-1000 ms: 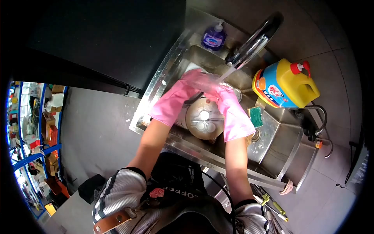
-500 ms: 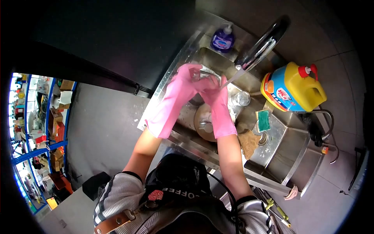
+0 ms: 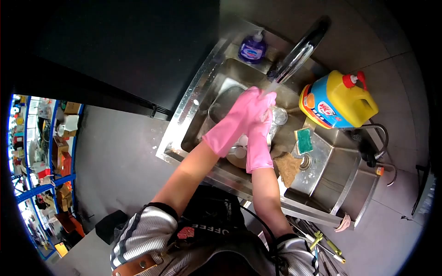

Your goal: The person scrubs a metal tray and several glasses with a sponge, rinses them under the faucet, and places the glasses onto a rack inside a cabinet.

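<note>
Both hands wear long pink rubber gloves and come together over the sink, below the faucet (image 3: 297,53). My left hand (image 3: 251,102) is closed and pressed against my right hand (image 3: 265,112). Water runs onto the fingers. A small pale, see-through patch shows at the right fingers, but I cannot make out what they hold. Left of the hands, a clear container (image 3: 222,105) lies in the sink basin. Beside the right glove a clear glass (image 3: 279,116) stands in the basin. A round pale dish (image 3: 236,157) is partly hidden under the forearms.
The metal sink (image 3: 179,133) has a green sponge (image 3: 304,140) and a brown cloth (image 3: 288,169) on its right part. A purple soap bottle (image 3: 252,48) stands at the back. A large yellow detergent jug (image 3: 338,101) sits on the right. Blue shelving (image 3: 46,181) is far left.
My hands have moved together under the running water; earlier they were further left and more apart, around something clear. The container on the left is now uncovered. The view has shifted slightly.
</note>
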A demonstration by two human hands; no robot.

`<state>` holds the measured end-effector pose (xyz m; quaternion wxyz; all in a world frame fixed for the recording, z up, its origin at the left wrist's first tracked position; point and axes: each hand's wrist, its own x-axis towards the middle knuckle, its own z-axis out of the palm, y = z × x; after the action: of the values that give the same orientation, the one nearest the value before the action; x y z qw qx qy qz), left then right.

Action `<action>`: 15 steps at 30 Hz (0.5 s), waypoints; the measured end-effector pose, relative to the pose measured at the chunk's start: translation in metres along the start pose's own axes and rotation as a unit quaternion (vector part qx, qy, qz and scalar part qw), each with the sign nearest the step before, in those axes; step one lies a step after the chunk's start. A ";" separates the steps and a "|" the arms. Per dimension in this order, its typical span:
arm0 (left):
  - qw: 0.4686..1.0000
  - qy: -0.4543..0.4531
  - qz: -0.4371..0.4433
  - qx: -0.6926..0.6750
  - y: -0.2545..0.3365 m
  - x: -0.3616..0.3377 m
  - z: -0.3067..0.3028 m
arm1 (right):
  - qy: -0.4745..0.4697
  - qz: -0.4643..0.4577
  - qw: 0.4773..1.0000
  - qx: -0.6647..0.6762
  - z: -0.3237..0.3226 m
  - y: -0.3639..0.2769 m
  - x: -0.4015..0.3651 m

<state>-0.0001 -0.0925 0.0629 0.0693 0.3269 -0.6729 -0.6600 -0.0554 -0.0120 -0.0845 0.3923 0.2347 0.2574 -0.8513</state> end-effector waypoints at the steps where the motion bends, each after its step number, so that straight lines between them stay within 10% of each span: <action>1: 0.995 -0.012 -0.098 -0.033 0.016 0.003 0.009 | 0.030 -0.021 0.999 0.018 -0.005 0.000 -0.001; 2: 0.990 0.010 0.057 -0.125 -0.060 0.057 0.035 | 0.058 -0.042 0.997 0.037 -0.011 0.000 -0.001; 6: 1.000 -0.022 0.006 -0.009 0.002 0.021 0.023 | -0.352 -0.037 0.932 0.078 -0.066 -0.012 0.034; 8: 0.986 -0.096 0.044 0.130 0.017 0.001 0.003 | -0.322 -0.032 0.945 0.056 -0.052 -0.016 0.032; 10: 0.976 -0.217 0.023 -0.021 -0.027 0.023 -0.010 | 0.105 -0.040 0.993 -0.025 0.009 -0.023 -0.018; 15: 0.959 -0.257 -0.060 -0.104 -0.079 0.020 -0.049 | -0.059 -0.088 0.986 -0.130 -0.018 -0.011 0.030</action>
<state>0.0378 -0.1373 -0.0117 -0.1120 0.1768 -0.5752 -0.7908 -0.0782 -0.0108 -0.1131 0.3572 0.1073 0.3617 -0.8544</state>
